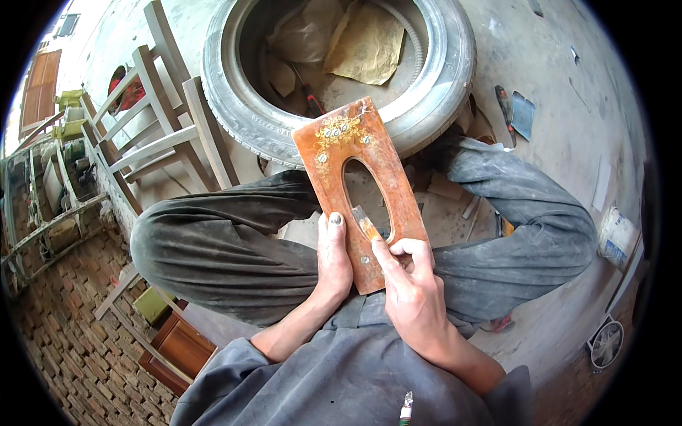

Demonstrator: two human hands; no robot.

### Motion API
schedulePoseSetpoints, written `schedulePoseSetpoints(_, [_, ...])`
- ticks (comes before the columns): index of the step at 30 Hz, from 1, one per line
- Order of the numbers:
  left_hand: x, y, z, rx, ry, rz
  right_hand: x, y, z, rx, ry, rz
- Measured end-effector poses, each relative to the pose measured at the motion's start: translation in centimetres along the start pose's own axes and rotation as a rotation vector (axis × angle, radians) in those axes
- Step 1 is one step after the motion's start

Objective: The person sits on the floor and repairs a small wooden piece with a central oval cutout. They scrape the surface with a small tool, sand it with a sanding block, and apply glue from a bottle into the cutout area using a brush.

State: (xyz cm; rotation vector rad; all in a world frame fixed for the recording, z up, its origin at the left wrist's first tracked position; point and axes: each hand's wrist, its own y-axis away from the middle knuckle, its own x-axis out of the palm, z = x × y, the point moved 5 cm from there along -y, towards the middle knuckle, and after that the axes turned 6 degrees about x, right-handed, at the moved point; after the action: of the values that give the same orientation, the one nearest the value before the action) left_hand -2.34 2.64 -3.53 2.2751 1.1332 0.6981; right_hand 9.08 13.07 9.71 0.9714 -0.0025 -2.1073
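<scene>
An orange-brown wooden board (408,186) with a long oval hole stands tilted between my knees, its lower end near my lap. Several screw heads and yellowish worn patches show on its face. My left hand (334,255) grips the board's lower left edge, thumb along the side and other fingers hidden behind. My right hand (412,278) is closed at the bottom of the oval, pinching a small flat strip (366,223), greyish at the top and orange lower down. The strip lies against the lower left rim of the hole; its exact kind is unclear.
A dusty tire (238,106) lies ahead, with brown paper (366,44) and a red-black handled tool (311,99) inside. Wooden frames (163,92) stand at left. A utility knife (505,113) and a white bucket (616,238) are at right. A cigarette (406,406) juts in below.
</scene>
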Motion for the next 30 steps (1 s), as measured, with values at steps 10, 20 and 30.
schedulePoseSetpoints(10, [0.0,-0.1,0.4,0.0,0.023,-0.005,-0.1,0.4,-0.1,-0.009,-0.007,0.0])
schedulePoseSetpoints(20, [-0.1,-0.2,0.2,-0.019,-0.005,-0.009,-1.4,0.5,0.0,0.057,-0.082,0.066])
schedulePoseSetpoints(30, [-0.3,-0.1,0.4,-0.018,-0.018,0.008,-1.3,-0.4,-0.2,0.071,-0.169,0.049])
